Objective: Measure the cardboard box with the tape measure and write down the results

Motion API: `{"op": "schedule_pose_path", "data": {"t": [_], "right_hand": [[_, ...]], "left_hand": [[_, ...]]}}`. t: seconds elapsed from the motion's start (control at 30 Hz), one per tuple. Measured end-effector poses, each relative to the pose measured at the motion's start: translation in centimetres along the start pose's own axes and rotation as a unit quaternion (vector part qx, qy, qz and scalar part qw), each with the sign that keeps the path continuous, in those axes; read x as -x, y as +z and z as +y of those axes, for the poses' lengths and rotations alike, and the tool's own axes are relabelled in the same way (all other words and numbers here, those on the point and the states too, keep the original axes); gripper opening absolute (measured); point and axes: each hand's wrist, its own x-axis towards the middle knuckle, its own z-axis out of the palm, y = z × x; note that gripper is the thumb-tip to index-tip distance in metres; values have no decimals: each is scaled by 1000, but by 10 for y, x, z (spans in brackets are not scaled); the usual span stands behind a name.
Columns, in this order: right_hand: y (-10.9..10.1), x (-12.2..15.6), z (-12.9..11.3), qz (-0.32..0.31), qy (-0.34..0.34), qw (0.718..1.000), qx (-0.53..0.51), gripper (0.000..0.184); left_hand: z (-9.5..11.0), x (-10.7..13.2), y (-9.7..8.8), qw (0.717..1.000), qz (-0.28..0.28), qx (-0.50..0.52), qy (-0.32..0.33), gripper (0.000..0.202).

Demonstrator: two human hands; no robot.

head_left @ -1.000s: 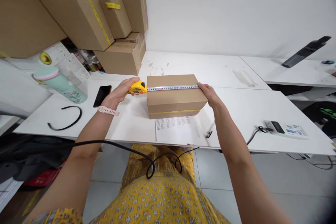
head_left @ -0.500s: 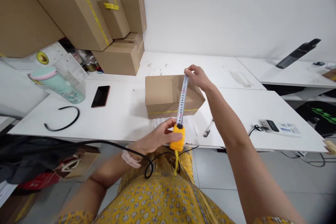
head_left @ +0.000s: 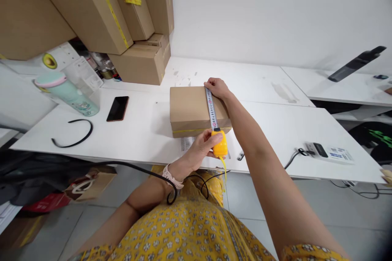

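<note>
A closed cardboard box (head_left: 190, 104) lies on the white table in front of me, with yellow tape along its near side. My left hand (head_left: 206, 146) grips the yellow case of a tape measure (head_left: 219, 145) just off the box's near edge. From the case the silver blade stretches across the box top to the far edge. There my right hand (head_left: 217, 87) pinches the blade's end against the box. A yellow strap dangles from the case. Part of a printed sheet (head_left: 186, 143) shows under the box's near side.
Several cardboard boxes (head_left: 139, 63) are stacked at the back left. A mint tumbler (head_left: 69, 94), a phone (head_left: 117, 109) and a black headband (head_left: 82, 138) lie on the left. A small device with a display (head_left: 320, 149) sits on the right. A black cable (head_left: 131, 166) crosses before me.
My right hand has shifted left along the box's far edge with the blade's end. My left hand has brought the case rightward and nearer the box, and the exposed blade is shorter.
</note>
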Motion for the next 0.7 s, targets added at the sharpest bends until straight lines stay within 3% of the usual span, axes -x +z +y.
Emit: {"op": "schedule_pose_path", "data": {"t": [0.2, 0.27, 0.37, 0.47, 0.5, 0.57, 0.7], "right_hand": [[-1, 2, -9, 14, -10, 998, -53, 32], [-14, 11, -13, 90, -26, 988, -126, 39], [-42, 48, -12, 251, 2, 945, -210, 49], [-61, 107, 3, 329, 67, 926, -175, 52], [-61, 127, 10, 327, 95, 931, -134, 54], [-53, 163, 22, 259, 135, 951, -98, 58], [-31, 195, 24, 122, 79, 977, -157, 64]], "left_hand": [[-2, -3, 0, 1000, -2, -15, -4, 63], [2, 7, -8, 999, 10, -47, 17, 58], [4, 35, -33, 986, 57, -133, 78, 58], [0, 60, -68, 952, 174, -203, 147, 71], [-2, 65, -79, 944, 205, -207, 155, 72], [-5, 65, -98, 936, 240, -203, 156, 69], [8, 45, -114, 935, 245, -200, 162, 58]]}}
